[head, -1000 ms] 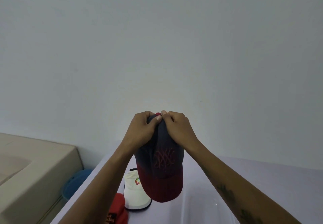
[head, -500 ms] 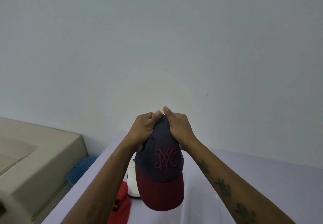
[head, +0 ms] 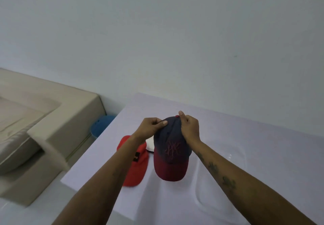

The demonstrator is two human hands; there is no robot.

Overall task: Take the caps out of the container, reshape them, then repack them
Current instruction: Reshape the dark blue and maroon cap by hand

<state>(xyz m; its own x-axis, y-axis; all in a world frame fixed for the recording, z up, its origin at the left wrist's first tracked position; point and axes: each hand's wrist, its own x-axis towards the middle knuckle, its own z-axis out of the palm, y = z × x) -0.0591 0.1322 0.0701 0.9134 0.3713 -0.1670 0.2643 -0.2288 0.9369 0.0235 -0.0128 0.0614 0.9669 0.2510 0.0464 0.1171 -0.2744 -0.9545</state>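
While your left hand (head: 154,126) pinches the crown of the navy fabric cap with the dark red brim (head: 171,149) and your right hand (head: 190,126) pinches it beside the top button, pull evenly outward so the dome rounds (don't crease the panels). It hangs above the pale lilac table (head: 245,145). Leftward lie the bright red cloth cap (head: 135,165) and the table edge; rightward there is open room.
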